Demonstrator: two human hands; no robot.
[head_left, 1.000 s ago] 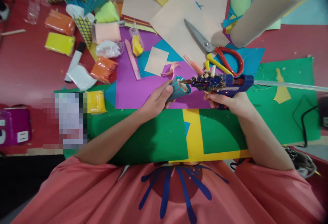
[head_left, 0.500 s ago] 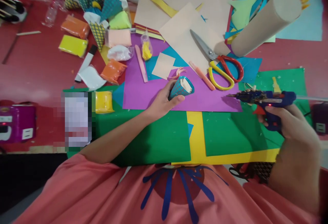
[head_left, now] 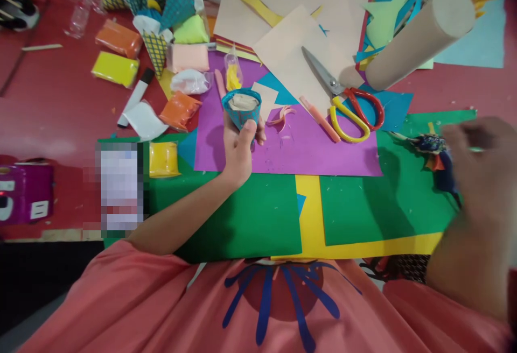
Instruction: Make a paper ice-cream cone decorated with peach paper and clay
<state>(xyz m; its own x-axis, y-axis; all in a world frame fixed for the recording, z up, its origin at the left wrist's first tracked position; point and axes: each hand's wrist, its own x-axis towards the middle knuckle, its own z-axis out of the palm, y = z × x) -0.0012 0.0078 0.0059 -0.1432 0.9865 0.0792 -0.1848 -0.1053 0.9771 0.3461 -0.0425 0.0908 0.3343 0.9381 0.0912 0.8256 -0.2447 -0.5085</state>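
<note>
A small blue cone (head_left: 243,106) with pale filling at its open top is held upright in my left hand (head_left: 239,146), over the purple sheet (head_left: 315,151). At the right, my right hand (head_left: 480,148) is smeared by motion beside the dark blue glue gun (head_left: 444,170), which lies on the green sheet (head_left: 412,207). Its fingers are too blurred to tell whether they touch the gun. Curled pink paper strips (head_left: 283,116) lie to the right of the cone.
Large scissors (head_left: 332,84) with red and yellow handles lie beyond the purple sheet, near an orange pen (head_left: 319,120). A beige tube (head_left: 420,38) stands tilted at the back right. Clay packets (head_left: 115,68) and decorated cones (head_left: 154,43) are at the left.
My left hand has moved left with the cone and turned it upright. The glue gun has gone from my right hand's upright grip to lying on the green sheet; that hand is now above and beside it.
</note>
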